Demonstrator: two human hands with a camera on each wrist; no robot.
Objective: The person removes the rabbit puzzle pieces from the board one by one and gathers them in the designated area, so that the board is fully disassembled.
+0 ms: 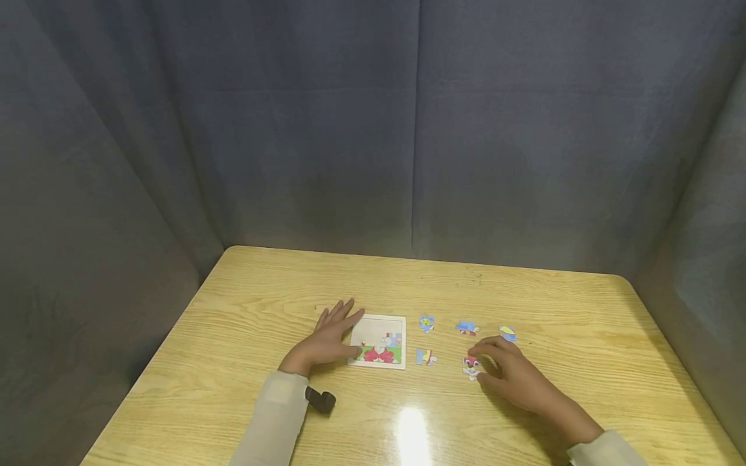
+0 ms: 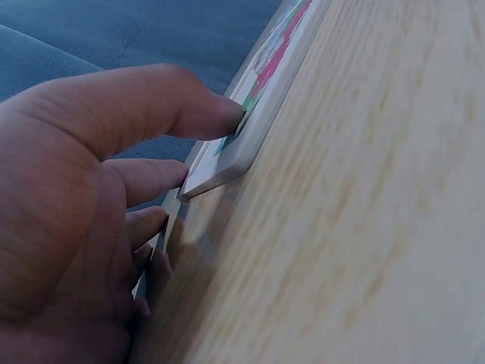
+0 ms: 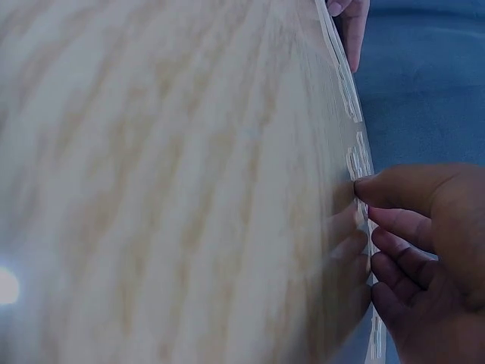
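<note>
A square puzzle tray (image 1: 376,365) with a pale rim lies on the table, with several pieces fitted along its lower and right parts. My left hand (image 1: 329,343) is at its left side, fingers spread; in the left wrist view the thumb (image 2: 204,114) presses on the tray's corner and the index fingertip meets its edge. My right hand (image 1: 509,372) pinches a puzzle piece (image 1: 471,367) with a red-and-white animal face between thumb and fingers, low at the tabletop. In the right wrist view this piece shows only edge-on, partly hidden by the fingers.
Between the tray and right hand lie a blue piece with a yellow shape (image 1: 427,323) and a blue, yellow and white piece (image 1: 426,356). Farther back are a blue-and-red piece (image 1: 467,327) and a blue-and-yellow piece (image 1: 508,333). A dark curtain (image 1: 408,129) stands behind the wooden table (image 1: 262,278).
</note>
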